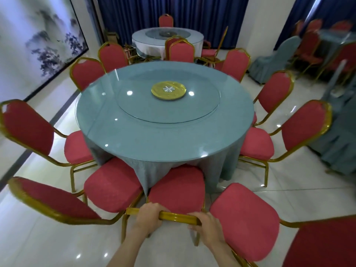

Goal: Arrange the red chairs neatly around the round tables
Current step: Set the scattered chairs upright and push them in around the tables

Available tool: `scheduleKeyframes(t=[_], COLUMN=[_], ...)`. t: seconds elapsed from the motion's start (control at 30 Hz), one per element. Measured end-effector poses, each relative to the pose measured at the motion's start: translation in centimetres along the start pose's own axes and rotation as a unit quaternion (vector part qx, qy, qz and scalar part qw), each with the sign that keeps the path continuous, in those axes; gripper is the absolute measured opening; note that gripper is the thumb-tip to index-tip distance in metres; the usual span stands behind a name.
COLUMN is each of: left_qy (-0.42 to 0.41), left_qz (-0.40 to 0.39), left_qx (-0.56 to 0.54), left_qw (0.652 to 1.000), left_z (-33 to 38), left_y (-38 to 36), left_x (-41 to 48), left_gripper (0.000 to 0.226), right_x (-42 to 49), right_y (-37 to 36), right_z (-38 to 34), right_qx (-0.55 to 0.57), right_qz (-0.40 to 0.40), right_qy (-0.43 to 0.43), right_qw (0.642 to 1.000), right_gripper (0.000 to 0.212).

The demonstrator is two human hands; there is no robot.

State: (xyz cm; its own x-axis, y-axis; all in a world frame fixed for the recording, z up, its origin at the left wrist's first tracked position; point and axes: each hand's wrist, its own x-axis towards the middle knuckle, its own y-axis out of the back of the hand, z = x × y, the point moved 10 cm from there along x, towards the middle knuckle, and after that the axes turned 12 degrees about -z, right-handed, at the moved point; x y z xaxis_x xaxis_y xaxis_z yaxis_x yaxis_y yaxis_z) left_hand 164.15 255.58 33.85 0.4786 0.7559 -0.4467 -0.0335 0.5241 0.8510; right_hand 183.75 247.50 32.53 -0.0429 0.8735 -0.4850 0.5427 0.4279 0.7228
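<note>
A round table [134, 139] with a teal cloth, glass top and gold centre disc stands in the middle, ringed by several red chairs with gold frames. Right below me is one red chair [177, 189], its seat tucked against the cloth. My left hand [147, 218] and my right hand [207, 226] both grip the gold top rail of its backrest, fingers curled over it. Another red chair [113, 189] stands close on its left, and a third [244, 218] on its right, angled outward.
A second round table [138, 42] with a white cloth stands at the back before blue curtains, with chairs around it. More red chairs [312, 47] and teal-covered furniture [273, 62] crowd the right side. A landscape painting [38, 45] hangs on the left wall. The floor is glossy white tile.
</note>
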Motion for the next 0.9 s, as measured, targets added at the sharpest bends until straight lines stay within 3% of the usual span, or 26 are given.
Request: scheduleKeyframes(t=[0.17,0.33,0.43,0.73,0.9], left_qy=[-0.02,-0.032,-0.025,-0.034,-0.003], left_qz=[0.039,0.026,0.016,0.024,0.026], left_qx=[-0.009,-0.017,-0.018,-0.052,-0.07], left_qw=[0.999,0.999,0.999,0.998,0.997], left_z=[0.4,1.6,2.4,3.0,2.9], left_y=[-1.5,-2.7,-4.0,-5.8,-5.3], left_x=[-2.6,-4.9,-5.6,-6.6,-5.9], left_gripper=[0.039,0.045,0.037,0.053,0.047], right_x=[-2.3,-4.1,-5.4,-6.8,-5.1], right_y=[-0.7,-2.4,-3.2,-5.1,-5.2], right_z=[-0.1,1.0,2.4,4.5,5.2], right_qx=[-0.033,-0.028,-0.012,-0.005,0.009], right_qz=[0.019,0.023,0.029,0.043,0.037], right_qy=[-0.007,-0.031,-0.039,-0.054,0.007], right_qw=[0.999,0.999,0.999,0.998,0.999], right_gripper=[0.035,0.033,0.038,0.053,0.058])
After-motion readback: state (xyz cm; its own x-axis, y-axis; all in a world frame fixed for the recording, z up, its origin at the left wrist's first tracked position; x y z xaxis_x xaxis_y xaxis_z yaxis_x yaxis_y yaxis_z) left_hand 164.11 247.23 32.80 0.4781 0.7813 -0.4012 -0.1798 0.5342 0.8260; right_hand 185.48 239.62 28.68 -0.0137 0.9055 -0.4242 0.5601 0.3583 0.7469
